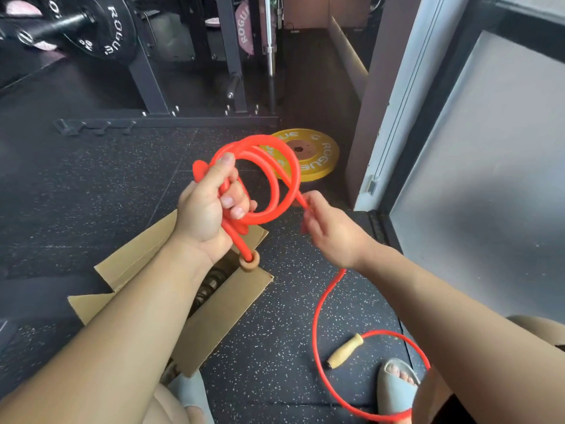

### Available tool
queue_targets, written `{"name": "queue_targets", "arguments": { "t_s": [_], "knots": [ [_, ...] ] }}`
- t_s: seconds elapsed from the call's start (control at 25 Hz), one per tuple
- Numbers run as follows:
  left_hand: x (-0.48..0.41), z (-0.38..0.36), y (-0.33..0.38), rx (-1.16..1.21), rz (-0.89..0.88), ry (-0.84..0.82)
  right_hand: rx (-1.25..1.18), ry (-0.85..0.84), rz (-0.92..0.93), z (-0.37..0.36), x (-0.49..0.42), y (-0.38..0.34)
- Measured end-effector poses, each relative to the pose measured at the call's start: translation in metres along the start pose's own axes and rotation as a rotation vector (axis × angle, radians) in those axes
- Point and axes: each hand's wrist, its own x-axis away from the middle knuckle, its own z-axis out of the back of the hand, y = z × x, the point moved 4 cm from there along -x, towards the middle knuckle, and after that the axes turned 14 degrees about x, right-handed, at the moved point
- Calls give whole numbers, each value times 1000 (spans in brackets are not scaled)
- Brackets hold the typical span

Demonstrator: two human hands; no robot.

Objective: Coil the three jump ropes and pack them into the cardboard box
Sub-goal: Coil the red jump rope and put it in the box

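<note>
Left hand (208, 206): fingers curled tightly round several loops of the red jump rope (275, 166). One wooden handle (249, 261) hangs just below the heel of this hand, above the open cardboard box (226, 304). Right hand (333, 234), blurred, pinches the strand leaving the coil. The slack drops beneath it to the second handle (345, 350) on the floor.

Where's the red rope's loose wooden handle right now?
Head view, lower right: the loose handle lies on the floor, between the cardboard box and the right foot.
</note>
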Motion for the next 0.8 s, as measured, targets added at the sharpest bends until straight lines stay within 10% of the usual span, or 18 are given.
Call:
{"name": "queue_targets", "arguments": {
  "t_s": [0.24, 0.4, 0.64, 0.8],
  "knots": [
    [-8, 4, -2, -9, -227, 157, 471, -167, 106, -13, 9, -47],
    [-20, 20, 3, -506, -426, 170, 556, -17, 263, 0, 11, -62],
    [-13, 13, -19, -1024, -112, -35, 459, 106, 510, 7, 16, -60],
    [-4, 12, -35, -873, 219, -266, 278, 270, 494, 32, 19, -54]
  ]
}}
